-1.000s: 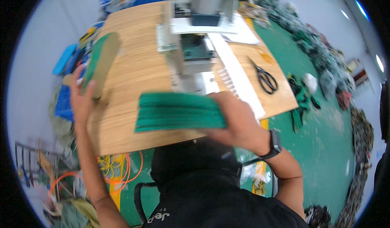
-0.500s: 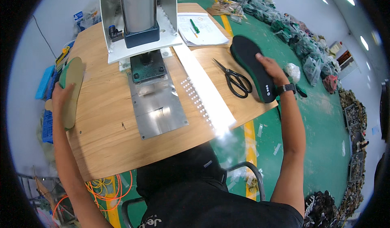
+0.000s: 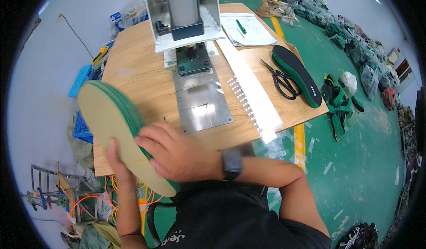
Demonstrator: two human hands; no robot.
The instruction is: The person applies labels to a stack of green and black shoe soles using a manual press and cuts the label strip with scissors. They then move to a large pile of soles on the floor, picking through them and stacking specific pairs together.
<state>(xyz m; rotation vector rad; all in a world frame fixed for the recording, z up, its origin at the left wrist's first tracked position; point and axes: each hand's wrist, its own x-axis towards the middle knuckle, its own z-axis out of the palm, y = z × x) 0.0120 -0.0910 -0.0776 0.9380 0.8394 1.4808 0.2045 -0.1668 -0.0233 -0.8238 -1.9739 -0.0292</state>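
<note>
The right hand [image 3: 177,153] has left the black insoles [image 3: 298,77] on the worktop [image 3: 142,49] for the tan insole stack [image 3: 108,122]; its grip is unclear. The left hand [image 3: 119,162] clamps that stack at the worktop's left, so both hands now share it.

Slanted stack of beige-faced, green-edged insoles [image 3: 111,120] in left hand [image 3: 121,169], right hand [image 3: 177,154] at its edge

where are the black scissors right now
In the head view, the black scissors lie on the right of the wooden table, between the white strip and the black-topped green insoles.
</note>
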